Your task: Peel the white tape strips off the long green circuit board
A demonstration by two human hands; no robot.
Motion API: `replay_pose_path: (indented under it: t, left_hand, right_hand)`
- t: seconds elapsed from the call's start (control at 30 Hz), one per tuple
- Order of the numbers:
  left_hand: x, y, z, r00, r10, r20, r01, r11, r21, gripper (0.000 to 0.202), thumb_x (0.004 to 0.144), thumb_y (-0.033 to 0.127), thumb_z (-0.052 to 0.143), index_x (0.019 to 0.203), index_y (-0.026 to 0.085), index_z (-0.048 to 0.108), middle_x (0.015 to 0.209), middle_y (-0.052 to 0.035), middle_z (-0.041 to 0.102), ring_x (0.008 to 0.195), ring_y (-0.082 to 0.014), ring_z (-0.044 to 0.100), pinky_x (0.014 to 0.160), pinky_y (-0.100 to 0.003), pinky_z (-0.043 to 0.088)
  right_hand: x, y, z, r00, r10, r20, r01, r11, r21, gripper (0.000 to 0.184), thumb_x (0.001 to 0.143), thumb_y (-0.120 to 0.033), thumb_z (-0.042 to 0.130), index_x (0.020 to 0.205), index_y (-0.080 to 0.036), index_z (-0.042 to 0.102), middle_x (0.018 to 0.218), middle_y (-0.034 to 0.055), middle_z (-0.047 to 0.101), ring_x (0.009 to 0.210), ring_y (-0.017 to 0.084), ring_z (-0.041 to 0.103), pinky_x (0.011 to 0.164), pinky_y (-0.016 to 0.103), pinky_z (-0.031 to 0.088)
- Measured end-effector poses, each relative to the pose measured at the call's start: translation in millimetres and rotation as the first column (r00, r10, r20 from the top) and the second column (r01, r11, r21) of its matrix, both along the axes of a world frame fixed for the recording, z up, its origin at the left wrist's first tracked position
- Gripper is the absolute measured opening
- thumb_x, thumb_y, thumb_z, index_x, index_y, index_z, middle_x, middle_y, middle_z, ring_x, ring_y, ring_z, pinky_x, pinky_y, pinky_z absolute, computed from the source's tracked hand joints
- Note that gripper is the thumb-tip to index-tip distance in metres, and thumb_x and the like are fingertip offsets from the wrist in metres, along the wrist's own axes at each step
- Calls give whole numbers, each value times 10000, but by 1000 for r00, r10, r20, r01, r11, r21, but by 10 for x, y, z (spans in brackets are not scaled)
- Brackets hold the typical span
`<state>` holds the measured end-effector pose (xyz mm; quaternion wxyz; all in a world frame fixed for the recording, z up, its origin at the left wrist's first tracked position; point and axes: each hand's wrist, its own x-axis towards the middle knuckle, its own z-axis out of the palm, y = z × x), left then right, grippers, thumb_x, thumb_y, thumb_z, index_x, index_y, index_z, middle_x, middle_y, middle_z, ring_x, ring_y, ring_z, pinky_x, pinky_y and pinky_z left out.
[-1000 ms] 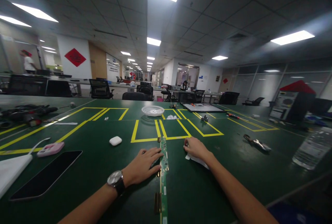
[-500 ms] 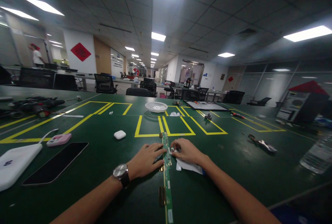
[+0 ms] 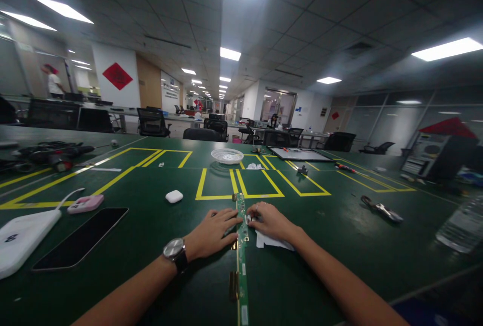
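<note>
A long, narrow green circuit board lies on the green table, pointing away from me, with brown-gold flexible tabs along its left edge. My left hand, wearing a watch, rests flat with its fingertips on the board's left side and its fingers apart. At the right edge of the board, my right hand is closed in a pinch. A small whitish bit shows at its fingertips, too small to name. Under that hand lies a white sheet, partly covered by it.
Left of me are a phone, a white power bank, a pink case and a white earbud case. A white basket stands ahead. Pliers and a clear bottle are on the right.
The near end of the circuit board has shifted slightly left. My right fingertips have moved a little left, closer against the board. My left hand stays on it.
</note>
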<state>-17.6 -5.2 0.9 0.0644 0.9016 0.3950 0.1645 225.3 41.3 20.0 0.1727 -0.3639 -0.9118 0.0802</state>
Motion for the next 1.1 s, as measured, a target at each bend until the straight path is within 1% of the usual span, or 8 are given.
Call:
replay_pose_path:
  t: [0.17, 0.3, 0.47, 0.6, 0.73, 0.9, 1.0, 1.1]
  left_hand:
    - [-40, 35, 56, 999, -49, -22, 48, 997, -61, 459, 1021, 495, 376, 1462, 370, 392, 1547, -42, 390, 1414, -298, 342, 1055, -498, 293]
    - [-60, 45, 92, 996, -80, -36, 77, 994, -76, 471, 1025, 500, 359, 1480, 379, 354, 1560, -39, 368, 1424, -298, 320, 1060, -509, 284]
    - [-47, 28, 102, 996, -72, -50, 66, 993, -98, 461, 1028, 495, 352, 1468, 362, 378, 1571, -42, 345, 1434, -302, 300, 1069, -532, 272]
    - [-41, 28, 78, 998, -57, -18, 54, 992, -111, 470, 1025, 496, 369, 1481, 381, 347, 1570, -29, 348, 1439, -299, 292, 1079, -536, 262]
    - [-66, 81, 27, 995, -30, 91, 44, 987, -154, 470, 1030, 482, 362, 1484, 360, 341, 1566, -27, 357, 1426, -275, 326, 1092, -491, 287]
    - [-132, 191, -45, 931, 81, 356, 1, 975, -224, 458, 1030, 446, 338, 1448, 269, 400, 1543, -48, 388, 1408, -239, 359, 1156, -430, 270]
    - [-179, 250, -52, 861, 131, 492, -37, 980, -196, 447, 1021, 441, 338, 1394, 227, 463, 1488, -72, 457, 1374, -235, 406, 1168, -418, 274]
    - [-239, 296, -28, 815, 156, 558, -99, 986, -131, 430, 1019, 441, 329, 1335, 220, 519, 1428, -78, 515, 1333, -245, 450, 1146, -432, 315]
  right_hand:
    - [24, 26, 2, 996, 85, -35, -86, 996, -29, 126, 880, -276, 660, 970, -190, 681, 938, 46, 675, 904, 182, 591, 804, 276, 424]
    - [21, 26, 14, 995, 96, -37, -97, 995, -29, 77, 874, -260, 671, 897, -186, 672, 881, 30, 665, 878, 174, 586, 793, 269, 420]
    - [24, 20, 16, 996, 86, -38, -87, 996, -31, 79, 866, -263, 683, 875, -185, 673, 866, 30, 668, 865, 173, 592, 789, 271, 428]
    - [68, 61, 5, 985, 150, -83, -153, 988, -30, 90, 892, -270, 652, 908, -190, 690, 924, 39, 695, 937, 183, 610, 862, 297, 450]
    - [48, 60, 17, 962, 221, -162, -225, 974, -7, 223, 966, -229, 508, 1092, -195, 689, 1167, 76, 680, 1124, 189, 587, 1002, 347, 433]
    - [0, 84, 26, 945, 323, -53, -324, 946, -23, 342, 975, -190, 441, 1240, -224, 655, 1332, 58, 618, 1231, 178, 546, 1086, 354, 386]
    - [173, 249, -2, 979, 203, 8, -203, 979, 12, 372, 987, -215, 401, 1270, -203, 642, 1342, 72, 612, 1226, 193, 553, 1083, 358, 390]
    - [492, 458, -45, 989, -99, 106, 91, 992, 83, 407, 1000, -289, 366, 1259, -159, 652, 1314, 119, 620, 1209, 245, 554, 1058, 397, 395]
